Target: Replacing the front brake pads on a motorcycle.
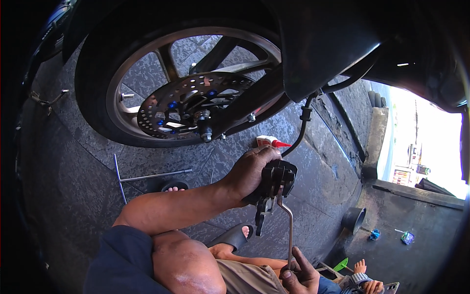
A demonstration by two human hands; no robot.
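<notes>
My left hand (258, 169) is closed around a black brake caliper (279, 177) hanging from a black brake hose (304, 125). In my right hand (301, 275), between thumb and fingers, is the lower end of a bent metal wrench (291, 225). The wrench's upper end meets the caliper; its exact seat there is too small to make out. Ahead of my hands stands a motorcycle front wheel (105, 81) with a drilled brake disc (156, 105) and blue bolts.
A T-handle wrench (156, 176) lies on the dark tiled floor to the left. Behind my left hand is a white bottle (264, 141) with a red nozzle. Another person's hands (367, 277) and a phone (391, 288) show at lower right. A black round container (353, 219) sits near the step.
</notes>
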